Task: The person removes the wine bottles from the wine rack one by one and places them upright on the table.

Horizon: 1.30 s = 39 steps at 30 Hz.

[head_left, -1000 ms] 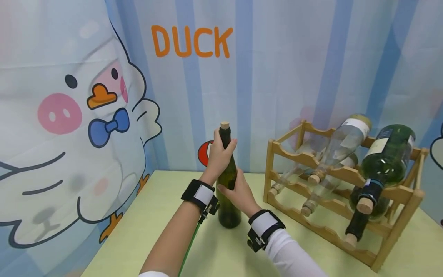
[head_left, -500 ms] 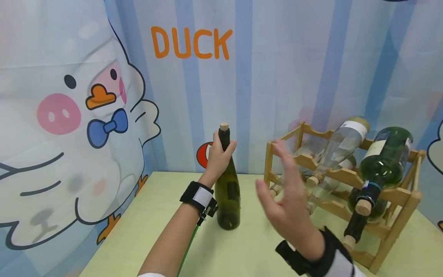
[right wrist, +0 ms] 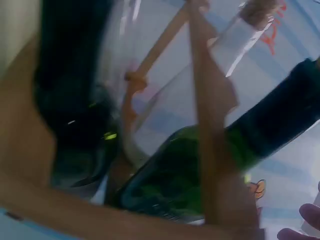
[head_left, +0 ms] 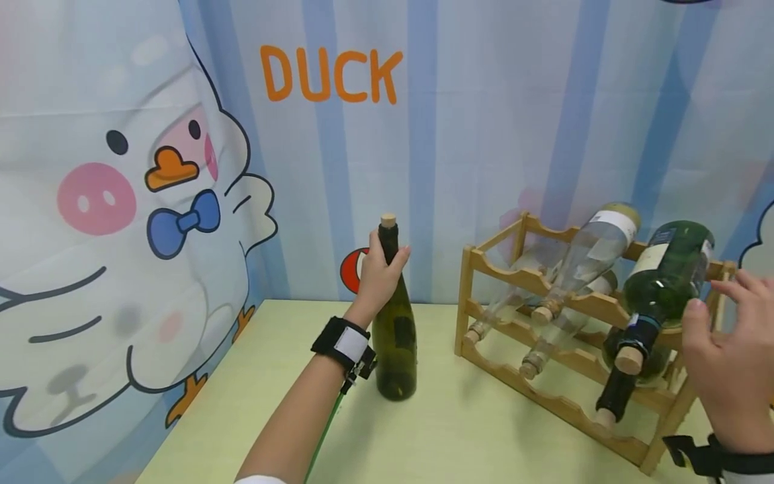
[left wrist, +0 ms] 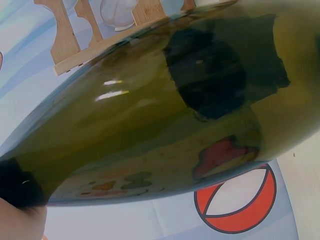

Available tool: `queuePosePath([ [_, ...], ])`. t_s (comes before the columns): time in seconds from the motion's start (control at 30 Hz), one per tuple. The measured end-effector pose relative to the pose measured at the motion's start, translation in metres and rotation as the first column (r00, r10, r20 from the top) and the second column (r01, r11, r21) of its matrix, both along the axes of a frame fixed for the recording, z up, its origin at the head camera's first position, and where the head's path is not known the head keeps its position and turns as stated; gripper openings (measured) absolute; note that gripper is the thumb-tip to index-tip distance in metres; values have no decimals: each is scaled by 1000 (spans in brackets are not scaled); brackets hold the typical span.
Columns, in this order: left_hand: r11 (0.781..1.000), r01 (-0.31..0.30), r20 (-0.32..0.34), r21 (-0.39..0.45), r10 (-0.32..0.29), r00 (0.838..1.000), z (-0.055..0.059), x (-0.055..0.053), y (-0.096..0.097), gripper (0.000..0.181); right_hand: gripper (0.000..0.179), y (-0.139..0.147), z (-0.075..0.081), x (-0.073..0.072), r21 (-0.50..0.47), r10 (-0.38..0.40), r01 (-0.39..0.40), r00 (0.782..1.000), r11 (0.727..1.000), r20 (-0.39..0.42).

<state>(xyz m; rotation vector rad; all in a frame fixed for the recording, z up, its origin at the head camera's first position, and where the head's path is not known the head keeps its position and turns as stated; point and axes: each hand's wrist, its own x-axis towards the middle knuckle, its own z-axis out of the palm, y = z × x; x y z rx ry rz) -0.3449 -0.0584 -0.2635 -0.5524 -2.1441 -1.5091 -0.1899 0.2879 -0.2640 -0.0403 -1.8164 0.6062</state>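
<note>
In the head view an olive-green wine bottle (head_left: 396, 349) with a cork stands upright at the middle of the table. My left hand (head_left: 379, 277) grips it round its dark neck. The left wrist view is mostly filled by the body of that bottle (left wrist: 125, 115), a dark patch of label on it. At the right edge of the head view, my right hand (head_left: 734, 356) is beside the wooden wine rack (head_left: 547, 396), fingers spread and holding nothing. Closest to it is a green bottle (head_left: 659, 289) lying neck-down on the rack's top tier.
Several corked bottles lie tilted in the rack, among them a clear bottle (head_left: 589, 259) on the top tier and a dark-necked one (head_left: 617, 396) below. Behind the table (head_left: 302, 349) hangs a printed duck curtain (head_left: 484, 134). Each wrist wears a strapped camera band.
My right hand has let go of the green bottle's body and moved right, past the front of the rack to its right end. The left hand keeps its grip on the neck.
</note>
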Motion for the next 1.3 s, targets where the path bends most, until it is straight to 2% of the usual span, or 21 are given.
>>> queuePosePath([
  [0.1, 1000, -7, -4, 3, 7, 1000, 0, 0, 0, 57, 35, 16, -18, -9, 12, -81, 80, 991, 997, 104],
  [0.17, 1000, -13, -5, 4, 13, 1000, 0, 0, 1, 57, 32, 22, -30, -15, 50, -123, 118, 984, 992, 127],
  [0.3, 1000, -12, -5, 5, 12, 1000, 1, 0, 2, 57, 30, 28, -46, -25, 93, -158, 151, 984, 984, 79],
  [0.47, 1000, -23, -6, 17, 23, 1000, 3, 0, 5, 62, 31, 31, -52, -32, 76, -164, 164, 986, 983, -14],
  [0.53, 996, -87, -32, 28, 87, 996, 3, 3, 8, 67, 31, 31, -54, -35, 57, -160, 162, 986, 985, -44],
  [0.6, 982, -188, -126, 30, 190, 974, 1, 8, 12, 71, 30, 33, -57, -38, 46, -152, 155, 986, 987, -71],
  [0.63, 970, -241, -200, 35, 243, 949, 0, 11, 16, 71, 30, 33, -59, -39, 35, -144, 148, 986, 988, -86],
  [0.67, 954, -298, -287, 43, 297, 911, -1, 14, 19, 70, 29, 33, -60, -40, 24, -135, 139, 986, 990, -102],
  [0.7, 937, -345, -381, 47, 336, 861, -2, 17, 24, 69, 29, 34, -62, -41, 15, -129, 131, 985, 991, -112],
  [0.73, 926, -374, -482, 55, 352, 802, -2, 21, 29, 66, 29, 34, -63, -42, 8, -123, 125, 985, 992, -121],
  [0.77, 923, -380, -574, 57, 341, 744, -3, 25, 34, 64, 29, 34, -64, -42, 5, -119, 121, 985, 993, -126],
  [0.8, 927, -373, -655, 45, 310, 690, -3, 28, 40, 62, 29, 34, -65, -42, -6, -113, 114, 984, 994, -139],
  [0.83, 932, -363, -718, 13, 261, 645, -3, 32, 46, 62, 29, 34, -66, -42, -6, -109, 109, 983, 994, -146],
  [0.87, 937, -349, -766, -36, 198, 611, -4, 35, 53, 61, 30, 34, -66, -42, -6, -106, 107, 983, 994, -153],
  [0.93, 927, -335, -817, -167, 60, 574, -5, 39, 66, 61, 31, 35, -67, -43, -8, -102, 102, 982, 995, -161],
  [0.97, 910, -338, -820, -242, -5, 573, -7, 40, 72, 62, 32, 35, -67, -43, -9, -102, 102, 981, 995, -164],
  [1.03, 853, -350, -792, -387, -113, 600, -12, 40, 85, 63, 32, 35, -67, -43, -15, -103, 102, 981, 995, -166],
  [1.1, 785, -361, -741, -502, -176, 648, -18, 38, 97, 64, 33, 35, -66, -44, -24, -103, 100, 981, 995, -166],
  [1.2, 693, -355, -646, -628, -209, 734, -27, 32, 113, 68, 34, 34, -66, -45, -36, -98, 93, 980, 995, -173],
  [1.27, 650, -342, -594, -679, -211, 777, -31, 27, 122, 72, 35, 33, -65, -45, -43, -93, 87, 979, 995, -178],
  [1.3, 640, -332, -571, -693, -207, 795, -34, 24, 127, 75, 35, 33, -65, -45, -44, -93, 86, 980, 995, -179],
])
